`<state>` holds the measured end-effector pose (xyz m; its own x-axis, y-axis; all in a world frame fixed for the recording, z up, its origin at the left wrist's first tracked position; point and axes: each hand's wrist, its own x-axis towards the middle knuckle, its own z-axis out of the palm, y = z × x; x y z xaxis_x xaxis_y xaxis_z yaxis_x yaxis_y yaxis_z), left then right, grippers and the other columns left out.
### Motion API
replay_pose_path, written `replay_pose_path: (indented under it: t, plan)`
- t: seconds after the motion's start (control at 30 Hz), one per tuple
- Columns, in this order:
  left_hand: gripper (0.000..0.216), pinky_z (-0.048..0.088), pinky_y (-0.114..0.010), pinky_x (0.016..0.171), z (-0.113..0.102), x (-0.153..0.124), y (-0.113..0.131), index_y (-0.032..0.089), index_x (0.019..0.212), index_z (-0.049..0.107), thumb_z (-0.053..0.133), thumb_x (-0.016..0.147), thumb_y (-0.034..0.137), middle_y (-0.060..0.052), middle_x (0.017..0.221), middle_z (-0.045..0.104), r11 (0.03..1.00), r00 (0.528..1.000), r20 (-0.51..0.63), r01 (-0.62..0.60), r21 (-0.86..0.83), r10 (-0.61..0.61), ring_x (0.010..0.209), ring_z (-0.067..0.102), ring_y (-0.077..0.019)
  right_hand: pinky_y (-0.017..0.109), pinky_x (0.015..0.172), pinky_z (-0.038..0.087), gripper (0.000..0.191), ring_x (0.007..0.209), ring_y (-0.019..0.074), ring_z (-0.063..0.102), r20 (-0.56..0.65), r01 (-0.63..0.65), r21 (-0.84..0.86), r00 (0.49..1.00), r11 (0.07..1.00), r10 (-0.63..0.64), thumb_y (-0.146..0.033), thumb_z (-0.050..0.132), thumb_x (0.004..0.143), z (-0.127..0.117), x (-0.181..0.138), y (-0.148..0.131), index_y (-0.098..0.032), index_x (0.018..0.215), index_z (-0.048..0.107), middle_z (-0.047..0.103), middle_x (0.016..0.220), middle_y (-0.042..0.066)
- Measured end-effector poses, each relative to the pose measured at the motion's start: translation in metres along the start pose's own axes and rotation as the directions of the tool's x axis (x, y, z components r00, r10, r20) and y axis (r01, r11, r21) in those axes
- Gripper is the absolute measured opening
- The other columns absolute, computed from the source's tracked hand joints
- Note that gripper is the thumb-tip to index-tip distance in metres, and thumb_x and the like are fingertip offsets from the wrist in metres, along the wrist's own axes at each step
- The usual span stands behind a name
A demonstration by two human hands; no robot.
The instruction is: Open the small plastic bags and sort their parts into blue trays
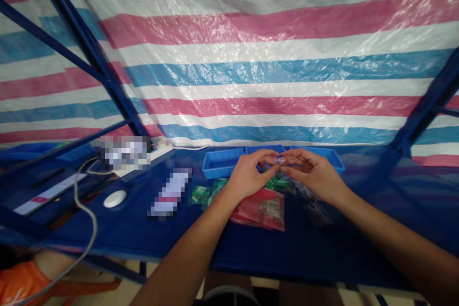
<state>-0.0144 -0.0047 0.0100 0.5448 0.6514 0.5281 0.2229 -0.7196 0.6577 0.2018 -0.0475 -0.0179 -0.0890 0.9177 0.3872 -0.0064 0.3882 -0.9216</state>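
My left hand (254,173) and my right hand (311,172) meet above the table, fingertips pinched on a small clear plastic bag (279,160). What the bag contains is too small to make out. Below my left hand lies a red packet (260,210) in clear plastic. Green packets (278,183) show between the hands, and another green packet (201,194) rests left of my left wrist. Under my right wrist are clear bags with dark small contents (318,213).
Behind the hands stand blue trays, the left one (223,162) most visible. A white power strip (161,152), a white oval object (114,199) and a grey cable (93,220) lie left on the blue table (279,256). A striped sheet (268,71) hangs behind.
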Motion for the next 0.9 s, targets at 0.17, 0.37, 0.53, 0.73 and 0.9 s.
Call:
replay_pose_path:
  t: [0.17,0.37,0.53,0.73,0.9]
  plan:
    - [0.027,0.059,-0.028,0.082,-0.0004,0.0014,0.0011,0.021,0.123,0.074,0.07,0.098,0.031,-0.005,0.109,0.083,0.999,1.0,-0.011,-0.023,0.028,0.023,0.098,0.079,-0.0199,0.039,0.087,0.066,0.039,0.093,0.0237,0.078,0.019,-0.053,0.016,0.998,0.998,0.053,-0.049,0.09,0.081,-0.0014,0.0009,0.0043,-0.025,0.108,0.075,0.081,0.104,0.006]
    - [0.028,0.057,-0.028,0.08,-0.0009,0.0002,-0.0013,0.02,0.121,0.074,0.071,0.097,0.034,-0.005,0.102,0.082,0.999,1.0,-0.009,-0.003,0.053,0.003,0.091,0.077,-0.0187,0.038,0.09,0.064,0.04,0.093,0.0218,0.077,-0.009,-0.036,0.024,0.999,0.999,0.036,-0.049,0.089,0.081,-0.0011,0.0019,0.0057,-0.024,0.109,0.073,0.08,0.102,0.006]
    - [0.028,0.057,-0.028,0.079,-0.0013,-0.0003,-0.0003,0.019,0.121,0.074,0.071,0.096,0.034,-0.005,0.101,0.082,0.999,1.0,-0.014,0.0,0.053,0.0,0.088,0.076,-0.0183,0.04,0.093,0.063,0.043,0.093,0.0224,0.078,-0.017,-0.077,0.058,0.997,0.995,0.078,-0.048,0.09,0.079,-0.003,0.0034,0.0081,-0.024,0.11,0.072,0.081,0.108,0.007]
    - [0.021,0.057,-0.028,0.081,-0.0012,-0.0011,0.0005,0.019,0.114,0.074,0.071,0.094,0.026,-0.003,0.097,0.081,0.998,1.0,-0.008,-0.013,0.056,0.013,0.087,0.076,-0.0174,0.04,0.097,0.062,0.04,0.099,0.0229,0.078,-0.006,-0.073,0.066,0.997,0.995,0.073,-0.043,0.091,0.078,-0.0044,0.0035,0.0097,-0.024,0.108,0.073,0.082,0.11,0.006]
    - [0.013,0.058,-0.029,0.086,-0.0004,-0.0002,0.001,0.019,0.105,0.076,0.07,0.094,0.023,-0.004,0.104,0.082,0.995,0.998,0.016,-0.058,0.078,0.057,0.092,0.076,-0.0177,0.041,0.096,0.062,0.038,0.098,0.0238,0.079,-0.017,-0.054,0.008,0.998,0.999,0.054,-0.043,0.089,0.08,-0.0037,0.0026,0.0103,-0.024,0.108,0.072,0.082,0.106,0.007]
